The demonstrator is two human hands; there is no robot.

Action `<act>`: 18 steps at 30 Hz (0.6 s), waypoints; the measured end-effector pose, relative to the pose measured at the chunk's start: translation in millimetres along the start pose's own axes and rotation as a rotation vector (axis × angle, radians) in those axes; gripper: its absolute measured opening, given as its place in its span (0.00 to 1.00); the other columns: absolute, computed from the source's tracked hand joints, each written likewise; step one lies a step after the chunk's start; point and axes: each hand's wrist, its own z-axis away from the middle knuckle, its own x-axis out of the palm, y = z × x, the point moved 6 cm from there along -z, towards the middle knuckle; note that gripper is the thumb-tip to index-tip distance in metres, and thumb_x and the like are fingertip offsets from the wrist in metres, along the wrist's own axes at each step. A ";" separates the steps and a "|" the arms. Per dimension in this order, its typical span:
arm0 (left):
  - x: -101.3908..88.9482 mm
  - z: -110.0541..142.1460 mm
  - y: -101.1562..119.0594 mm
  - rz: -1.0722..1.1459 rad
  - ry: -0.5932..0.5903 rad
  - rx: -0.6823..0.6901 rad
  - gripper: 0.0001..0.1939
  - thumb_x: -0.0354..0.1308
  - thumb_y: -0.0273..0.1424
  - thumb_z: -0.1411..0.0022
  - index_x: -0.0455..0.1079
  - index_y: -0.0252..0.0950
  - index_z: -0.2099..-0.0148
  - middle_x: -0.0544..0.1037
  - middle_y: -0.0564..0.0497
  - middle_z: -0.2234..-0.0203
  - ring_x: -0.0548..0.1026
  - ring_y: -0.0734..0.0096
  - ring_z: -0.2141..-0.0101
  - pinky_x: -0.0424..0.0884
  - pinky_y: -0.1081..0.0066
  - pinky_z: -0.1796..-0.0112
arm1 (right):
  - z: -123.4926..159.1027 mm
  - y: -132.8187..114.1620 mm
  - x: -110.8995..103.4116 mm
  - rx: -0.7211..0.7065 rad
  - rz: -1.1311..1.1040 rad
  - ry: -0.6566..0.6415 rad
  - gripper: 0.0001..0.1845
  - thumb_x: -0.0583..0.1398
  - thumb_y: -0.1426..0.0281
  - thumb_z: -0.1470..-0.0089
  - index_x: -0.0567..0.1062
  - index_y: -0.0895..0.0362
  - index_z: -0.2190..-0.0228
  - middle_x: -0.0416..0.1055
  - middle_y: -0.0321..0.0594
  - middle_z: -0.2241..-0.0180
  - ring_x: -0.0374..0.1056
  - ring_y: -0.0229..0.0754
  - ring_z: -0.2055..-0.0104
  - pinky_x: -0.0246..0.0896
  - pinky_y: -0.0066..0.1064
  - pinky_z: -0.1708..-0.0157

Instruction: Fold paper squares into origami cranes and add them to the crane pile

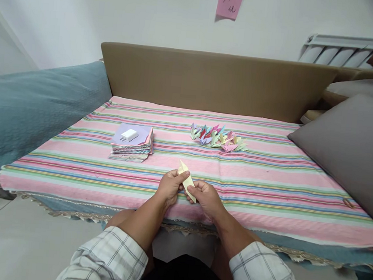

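A narrow piece of folded pale yellow paper [187,183] is held between both hands, slanting from upper left to lower right above the front part of the striped cloth. My left hand [169,186] pinches its upper part, with the thumb lying across the paper. Lower down, my right hand [205,197] grips the other end between thumb and fingers. Beyond the hands lies a group of folded paper cranes [218,137] in several colours. To the left is a stack of square coloured paper [132,150], topped by a white charger plug [129,135].
The striped cloth [252,173] covers a sofa seat with a brown backrest [212,81]. A blue-green covered armrest [41,104] bounds the left side, a grey cushion [354,147] the right. A small brown object [348,203] lies near the cushion. A pink note [230,2] hangs on the wall.
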 end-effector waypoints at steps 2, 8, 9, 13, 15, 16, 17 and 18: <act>0.1 -0.1 -0.3 -0.006 -0.006 0.000 0.20 0.70 0.39 0.65 0.63 0.32 0.80 0.63 0.59 0.89 0.55 0.85 0.87 0.47 0.78 0.83 | -0.6 -0.6 -1.2 -0.014 0.006 -0.005 0.16 0.64 0.57 0.56 0.72 0.57 0.73 0.70 0.34 0.78 0.61 0.34 0.78 0.54 0.28 0.76; 1.6 -0.5 -2.0 -0.118 -0.062 -0.023 0.21 0.70 0.40 0.66 0.64 0.31 0.79 0.64 0.58 0.87 0.57 0.84 0.85 0.50 0.77 0.81 | -4.0 -0.1 -10.5 -0.033 0.033 0.038 0.16 0.65 0.57 0.58 0.70 0.56 0.74 0.70 0.34 0.78 0.63 0.35 0.77 0.55 0.27 0.75; 1.8 -0.1 -1.5 -0.142 -0.072 -0.017 0.21 0.70 0.41 0.65 0.64 0.32 0.79 0.64 0.58 0.86 0.57 0.84 0.84 0.51 0.77 0.81 | -4.6 -0.9 -13.1 -0.028 0.045 0.055 0.17 0.65 0.57 0.57 0.70 0.56 0.74 0.70 0.34 0.78 0.63 0.35 0.77 0.55 0.27 0.76; 3.9 3.5 -1.4 -0.397 -0.134 0.015 0.23 0.67 0.43 0.62 0.58 0.34 0.81 0.58 0.61 0.88 0.53 0.84 0.84 0.48 0.77 0.81 | -6.1 -14.0 -26.1 -0.107 0.045 0.185 0.21 0.66 0.58 0.60 0.71 0.55 0.64 0.70 0.35 0.70 0.65 0.36 0.70 0.58 0.27 0.72; 7.3 6.1 -3.5 -0.569 -0.197 0.040 0.24 0.66 0.43 0.60 0.55 0.34 0.82 0.54 0.62 0.87 0.51 0.85 0.83 0.46 0.77 0.80 | -7.5 -18.9 -24.5 -0.138 0.040 0.137 0.22 0.68 0.60 0.62 0.72 0.55 0.63 0.70 0.34 0.70 0.65 0.36 0.69 0.59 0.27 0.69; 9.1 7.5 -4.6 -0.631 -0.227 0.054 0.24 0.66 0.42 0.60 0.54 0.34 0.82 0.53 0.62 0.87 0.50 0.84 0.83 0.46 0.77 0.80 | -8.2 -19.7 -22.0 -0.138 0.049 0.092 0.20 0.68 0.60 0.62 0.72 0.55 0.66 0.70 0.34 0.72 0.64 0.36 0.69 0.59 0.27 0.69; 10.5 8.8 -5.5 -0.669 -0.248 0.068 0.24 0.65 0.42 0.59 0.54 0.34 0.82 0.53 0.61 0.86 0.50 0.84 0.82 0.46 0.77 0.80 | -8.7 -19.6 -19.8 -0.133 0.061 0.055 0.17 0.68 0.61 0.62 0.73 0.56 0.70 0.69 0.34 0.74 0.63 0.36 0.71 0.58 0.28 0.70; 11.4 10.0 -6.1 -0.681 -0.260 0.074 0.23 0.65 0.41 0.59 0.54 0.34 0.82 0.53 0.61 0.86 0.51 0.84 0.82 0.46 0.77 0.80 | -9.0 -19.1 -18.4 -0.127 0.067 0.033 0.15 0.67 0.60 0.61 0.72 0.56 0.73 0.68 0.33 0.76 0.62 0.35 0.72 0.57 0.27 0.71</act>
